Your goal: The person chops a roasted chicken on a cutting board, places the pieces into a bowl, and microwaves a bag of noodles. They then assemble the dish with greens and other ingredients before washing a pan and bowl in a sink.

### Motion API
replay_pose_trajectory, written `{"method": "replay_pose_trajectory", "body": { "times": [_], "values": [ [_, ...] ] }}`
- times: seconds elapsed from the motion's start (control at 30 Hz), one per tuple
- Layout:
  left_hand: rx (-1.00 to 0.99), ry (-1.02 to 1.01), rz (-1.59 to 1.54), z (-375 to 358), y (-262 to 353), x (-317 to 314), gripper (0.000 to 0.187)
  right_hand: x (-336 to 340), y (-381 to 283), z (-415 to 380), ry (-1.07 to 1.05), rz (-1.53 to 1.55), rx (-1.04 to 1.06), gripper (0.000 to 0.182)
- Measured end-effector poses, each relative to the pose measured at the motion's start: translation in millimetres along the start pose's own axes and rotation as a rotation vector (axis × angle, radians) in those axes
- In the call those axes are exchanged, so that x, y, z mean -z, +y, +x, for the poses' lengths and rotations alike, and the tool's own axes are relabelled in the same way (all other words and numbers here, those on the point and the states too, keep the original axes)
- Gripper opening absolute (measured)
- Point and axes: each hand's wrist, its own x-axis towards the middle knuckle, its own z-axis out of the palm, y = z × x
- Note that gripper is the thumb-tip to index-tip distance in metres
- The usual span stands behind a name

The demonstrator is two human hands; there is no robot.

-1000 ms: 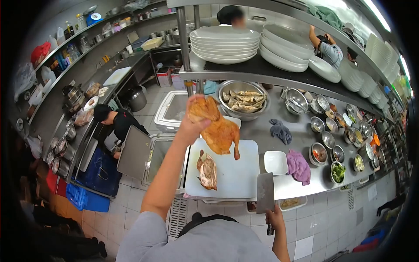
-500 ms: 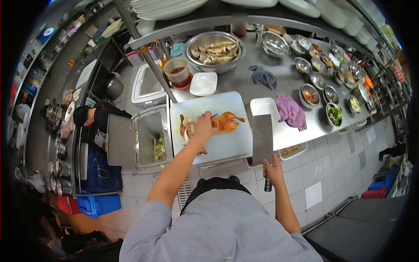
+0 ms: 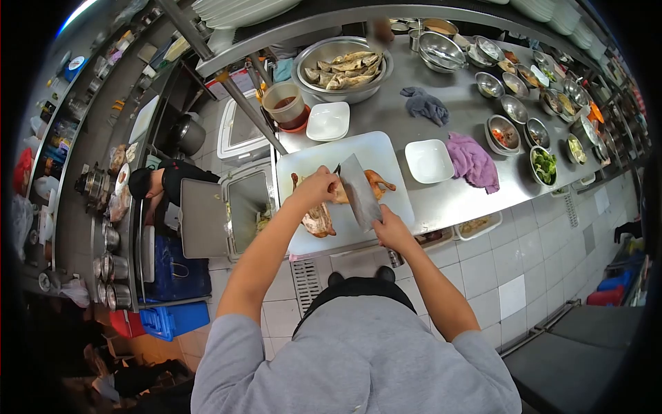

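Note:
My right hand (image 3: 391,230) is wrapped around the handle of a wide-bladed cleaver (image 3: 360,193). Its blade reaches up and left over the middle of a white cutting board (image 3: 296,243), overlapping the browned roast bird (image 3: 380,183) there. Just left of the blade, my left hand (image 3: 321,186) has its fingers curled onto the bird's near portion. An opened-out part of the bird (image 3: 317,222), pale inside, lies below that hand. The blade hides the bird's midsection, and a leg sticks out to its right.
Behind the board stand a square white bowl (image 3: 328,121), a container of red liquid (image 3: 284,107) and a steel basin of fish (image 3: 345,72). To the right are another white bowl (image 3: 429,162) and a purple cloth (image 3: 472,162). A co-worker (image 3: 162,185) bends beside an open-lidded bin (image 3: 249,193).
My right hand has brought the cleaver left, from beside the board to over the bird. My left hand stays on the bird, and the view has shifted slightly.

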Motion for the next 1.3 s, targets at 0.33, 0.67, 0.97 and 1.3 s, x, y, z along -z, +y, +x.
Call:
{"method": "replay_pose_trajectory", "body": {
  "times": [0.33,0.67,0.97,1.3],
  "values": [
    [0.062,-0.04,0.195,-6.8,1.5,-1.7,0.025,0.8,-99.8,20.1,-0.134,-0.644,-0.041,0.031],
    [-0.005,-0.017,0.189,-21.5,-8.6,-0.8,0.021,-44.0,-15.3,36.6,0.094,-0.569,0.057,0.029],
    [-0.009,0.047,0.213,-26.9,-14.3,-10.9,0.017,-50.0,-62.1,56.5,0.444,-0.371,0.205,0.03],
    [-0.053,0.091,0.195,-33.8,-17.7,-7.5,0.01,-79.6,-28.0,105.5,0.314,-0.455,0.185,0.027]
  ]
}}
